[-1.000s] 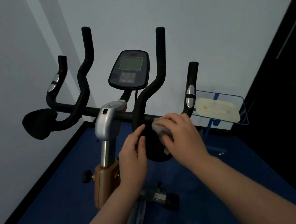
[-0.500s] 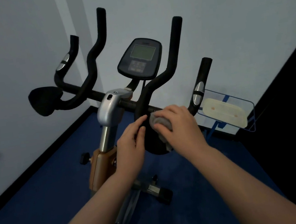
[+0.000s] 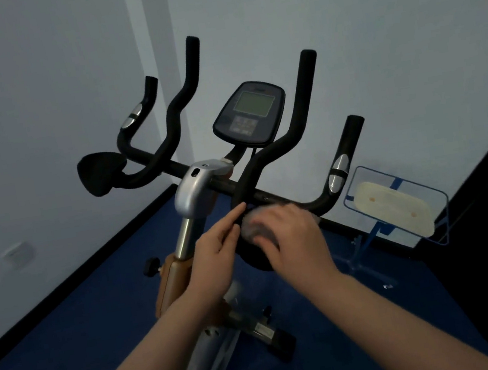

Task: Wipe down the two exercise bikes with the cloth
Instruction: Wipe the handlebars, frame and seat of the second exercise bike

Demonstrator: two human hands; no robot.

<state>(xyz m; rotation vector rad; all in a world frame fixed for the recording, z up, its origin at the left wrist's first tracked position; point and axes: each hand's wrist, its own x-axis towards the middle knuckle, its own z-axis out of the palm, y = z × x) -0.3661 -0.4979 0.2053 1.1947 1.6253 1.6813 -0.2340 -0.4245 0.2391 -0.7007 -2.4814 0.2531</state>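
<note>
Right hand point(image 3: 297, 240) slid cloth point(image 3: 253, 226) along handlebar point(image 3: 268, 162), fingers grasping it; left hand point(image 3: 211, 253) fingers released, touching bar.

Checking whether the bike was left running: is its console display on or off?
Cannot tell: the console display shows a plain grey-green panel with no readable figures.

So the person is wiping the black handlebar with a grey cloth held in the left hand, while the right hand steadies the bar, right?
Hands swapped. In the head view, the right hand presses the grey cloth on the black handlebar; the left hand touches the bar beside it.
</note>
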